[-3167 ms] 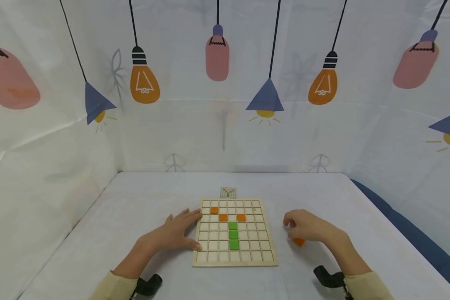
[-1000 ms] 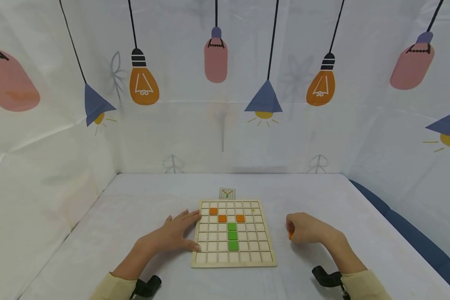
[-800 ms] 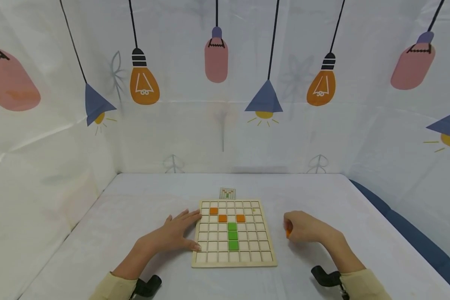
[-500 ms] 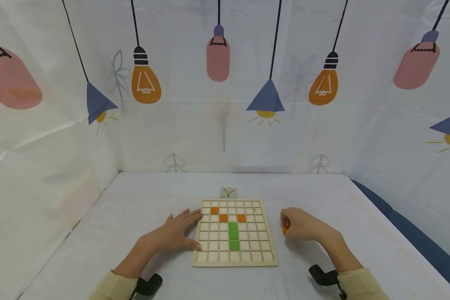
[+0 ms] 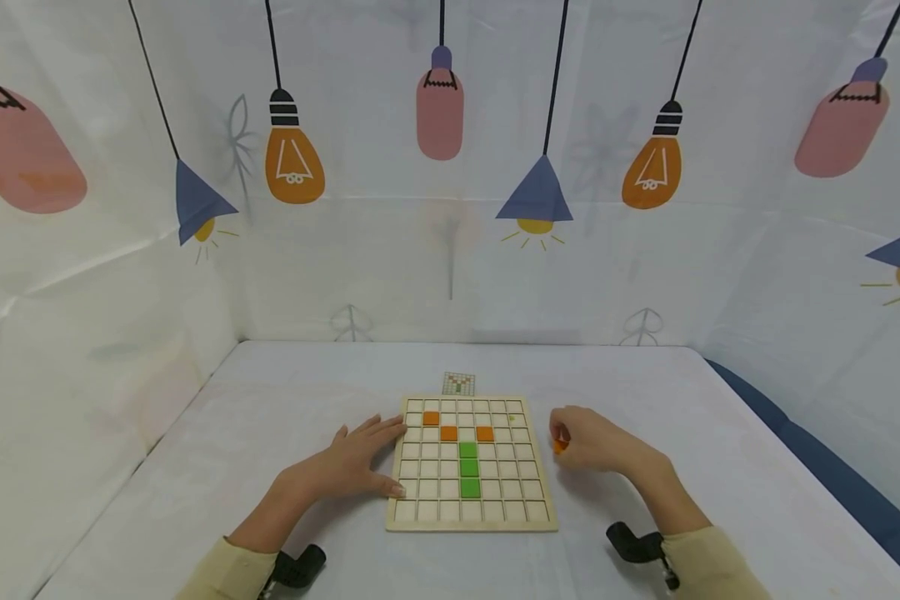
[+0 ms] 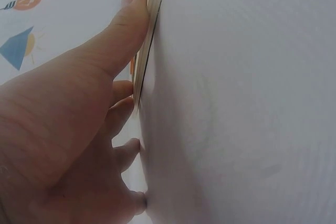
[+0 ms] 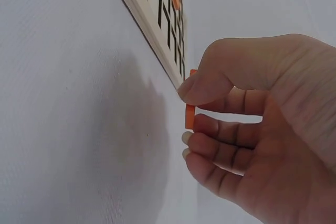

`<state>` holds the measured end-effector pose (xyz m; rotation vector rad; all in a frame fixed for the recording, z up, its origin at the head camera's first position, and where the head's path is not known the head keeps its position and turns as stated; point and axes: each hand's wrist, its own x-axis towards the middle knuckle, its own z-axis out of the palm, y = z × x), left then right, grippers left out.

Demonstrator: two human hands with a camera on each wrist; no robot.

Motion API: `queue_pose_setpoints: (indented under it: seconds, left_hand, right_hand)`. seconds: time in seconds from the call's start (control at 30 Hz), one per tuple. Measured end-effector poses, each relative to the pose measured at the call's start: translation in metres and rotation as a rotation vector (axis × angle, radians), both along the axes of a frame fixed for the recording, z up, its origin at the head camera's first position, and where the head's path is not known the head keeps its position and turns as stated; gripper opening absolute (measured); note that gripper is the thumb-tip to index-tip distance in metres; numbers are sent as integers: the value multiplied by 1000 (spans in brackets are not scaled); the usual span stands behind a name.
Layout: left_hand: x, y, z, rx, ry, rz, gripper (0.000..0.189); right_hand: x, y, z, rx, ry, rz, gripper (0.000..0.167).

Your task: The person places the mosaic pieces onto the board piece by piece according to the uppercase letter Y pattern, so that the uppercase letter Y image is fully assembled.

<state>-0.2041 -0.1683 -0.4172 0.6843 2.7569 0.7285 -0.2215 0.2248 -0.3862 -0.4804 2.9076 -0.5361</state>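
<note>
A wooden grid board [image 5: 427, 510] lies on the white table. Set in its cells are several tiles: orange ones, such as the orange tile [image 5: 484, 434], and a column of green ones, such as the green tile [image 5: 468, 467]. My left hand [image 5: 348, 463] rests at the board's left edge, fingers spread and thumb on the rim. Just off the right edge, my right hand [image 5: 596, 440] pinches another orange tile [image 7: 190, 117] between thumb and fingers; the right wrist view shows it held on edge, above a shadow on the table.
A small pattern card [image 5: 459, 383] with a printed grid lies behind the board. A white cloth wall printed with lamps stands beyond the table [image 5: 330, 367]. Dark blue fabric [image 5: 817, 458] shows past the table's right edge.
My right hand has picked the orange tile up off the table and moved it left and away from me, closer to the board. The left hand has stayed in place.
</note>
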Motion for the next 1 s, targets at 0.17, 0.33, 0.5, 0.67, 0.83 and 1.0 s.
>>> queue_pose_setpoints:
  seconds: [0.17, 0.33, 0.5, 0.67, 0.83, 1.0]
  left_hand:
    - [0, -1, -1, -3, -4, 5, 99]
    - [0, -2, -2, -7, -4, 6, 99]
    - [0, -1, -2, -1, -8, 4, 99]
    - [-2, 0, -2, -9, -9, 9, 99]
    - [-1, 1, -2, -16, 2, 6, 99]
    - [0, 1, -1, -22, -2, 9, 100]
  right_hand:
    - [-5, -6, 2, -20, 20, 22, 21]
    - [-10, -10, 2, -41, 51, 55, 21]
    - [-16, -13, 1, -50, 93, 81, 21]
    - [-19, -16, 0, -57, 98, 91, 23]
    - [-22, -19, -2, -56, 90, 71, 24]
    - [-25, -22, -6, -63, 93, 76, 25]
